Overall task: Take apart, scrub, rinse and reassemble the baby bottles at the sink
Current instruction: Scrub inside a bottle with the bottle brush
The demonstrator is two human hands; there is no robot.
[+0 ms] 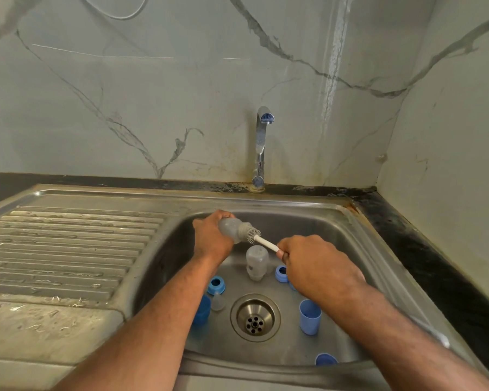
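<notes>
My left hand (pixel 212 238) grips a clear baby bottle (pixel 232 228) held on its side over the sink basin, mouth pointing right. My right hand (pixel 316 263) grips the white handle of a bottle brush (pixel 261 240); its grey bristles sit at the bottle's mouth, partly inside. A second clear bottle (pixel 257 262) lies in the basin below them. Around the drain lie a blue collar ring (pixel 216 285), a clear teat (pixel 218 301), another blue ring (pixel 281 273) and blue caps (pixel 309 316) (pixel 326 359) (pixel 202 310).
The steel sink (pixel 359 235) has a drain (pixel 255 317) in the middle of its floor. A chrome tap (pixel 261 142) stands at the back with no water running. A wet ribbed draining board (pixel 68 249) lies to the left, a dark counter (pixel 424 261) to the right.
</notes>
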